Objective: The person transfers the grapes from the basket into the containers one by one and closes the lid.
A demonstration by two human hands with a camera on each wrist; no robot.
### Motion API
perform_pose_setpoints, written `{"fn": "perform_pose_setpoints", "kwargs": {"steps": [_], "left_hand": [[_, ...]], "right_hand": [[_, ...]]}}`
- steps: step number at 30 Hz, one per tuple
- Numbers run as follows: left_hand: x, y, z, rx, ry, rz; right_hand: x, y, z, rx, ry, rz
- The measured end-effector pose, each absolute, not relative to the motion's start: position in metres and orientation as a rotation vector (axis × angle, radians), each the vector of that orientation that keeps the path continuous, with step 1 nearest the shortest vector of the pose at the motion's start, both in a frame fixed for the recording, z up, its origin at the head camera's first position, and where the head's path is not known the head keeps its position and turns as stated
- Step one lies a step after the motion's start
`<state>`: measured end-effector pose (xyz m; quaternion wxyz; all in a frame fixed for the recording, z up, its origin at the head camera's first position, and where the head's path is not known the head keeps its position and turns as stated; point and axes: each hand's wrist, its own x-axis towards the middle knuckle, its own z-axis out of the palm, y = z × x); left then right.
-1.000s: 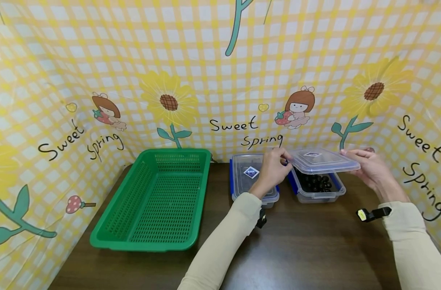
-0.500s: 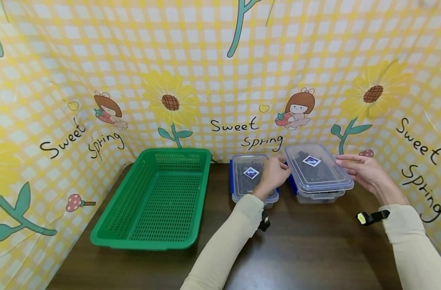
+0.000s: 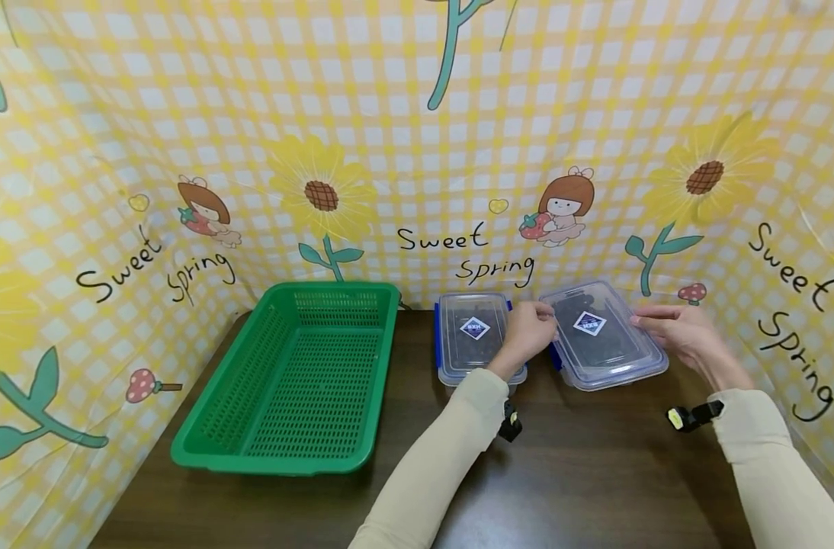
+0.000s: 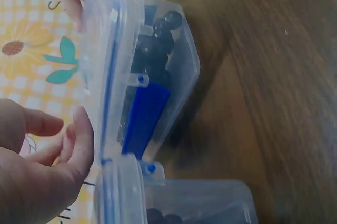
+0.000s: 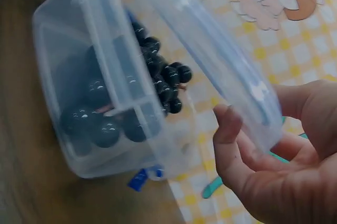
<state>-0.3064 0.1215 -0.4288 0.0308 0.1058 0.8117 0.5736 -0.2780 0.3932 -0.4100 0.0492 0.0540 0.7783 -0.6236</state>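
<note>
My right hand (image 3: 698, 347) pinches the right edge of a clear plastic lid (image 3: 619, 347) with a blue seal and a diamond label. The lid lies tilted over a clear food box (image 5: 52, 87); in the right wrist view a gap shows between lid and box on that side. Shiny black grapes (image 5: 171, 79) on stems fill the box. At the lid's left edge is my left hand (image 3: 527, 335), its loosely bent fingers (image 4: 83, 140) right at the lid. A blue clip (image 4: 145, 121) hangs down the box's side, unfastened.
A second lidded box (image 3: 458, 351) with a blue clip stands just left, partly behind my left hand. A large green basket (image 3: 376, 427) sits at the left of the brown table (image 3: 561, 473). Patterned cloth (image 3: 417, 168) hangs around the back and sides.
The lid has come down from above the right box and now covers its top in the head view, hiding the grapes there. Both hands have lowered slightly with it.
</note>
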Motion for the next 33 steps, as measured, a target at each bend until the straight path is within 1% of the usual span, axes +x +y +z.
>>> {"fn": "perform_pose_setpoints", "kwargs": {"steps": [6,9,16,22,29,33], "left_hand": [[-0.35,0.141,-0.483,0.377,2.675,1.434],[-0.356,0.147,-0.493,0.344,2.689,1.34],[-0.349,0.151,-0.48,0.219,2.63,1.345],[-0.339,0.153,-0.471,0.125,2.619,1.467],[-0.312,0.144,-0.439,0.021,2.571,1.604],[-0.318,0.149,-0.444,0.034,2.624,1.557]], "right_hand": [[-0.279,0.388,-0.423,0.297,2.619,-1.658],[-0.279,0.387,-0.425,0.321,2.645,-1.604],[-0.279,0.384,-0.422,0.299,2.793,-1.395],[-0.282,0.382,-0.427,0.332,2.831,-1.369],[-0.285,0.377,-0.43,0.361,2.883,-1.345],[-0.287,0.375,-0.432,0.382,2.888,-1.356]]}}
